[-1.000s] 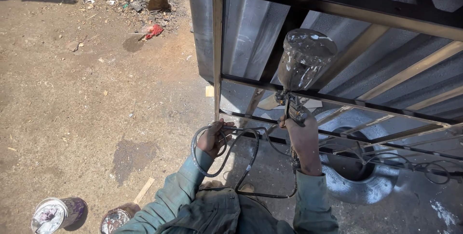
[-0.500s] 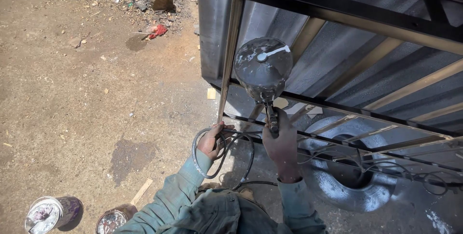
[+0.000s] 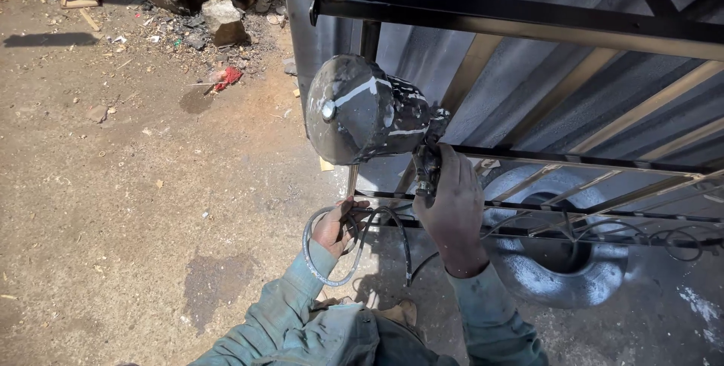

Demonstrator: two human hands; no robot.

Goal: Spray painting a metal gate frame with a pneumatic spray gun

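My right hand (image 3: 454,211) grips the handle of a paint-spattered spray gun (image 3: 366,112), whose dark round cup sits above the hand and leans left toward the corner of a metal gate (image 3: 490,17). The gate lies flat, with a black-painted top bar, thinner cross bars and corrugated sheet behind them. My left hand (image 3: 335,226) is closed around a loop of the black air hose (image 3: 320,260) that hangs below the gun, right by the gate's lower left corner. Both sleeves are green and stained.
Bare dirt ground spreads to the left, with rocks (image 3: 215,15), litter and a red scrap (image 3: 228,78) at the top. A grey tyre-like ring (image 3: 558,279) lies under the gate at lower right. Dark wet stains mark the soil.
The spray gun has swung left from the middle of the gate to its left corner, and its cup now tips leftward. My view has moved closer; the paint cans have left the frame.
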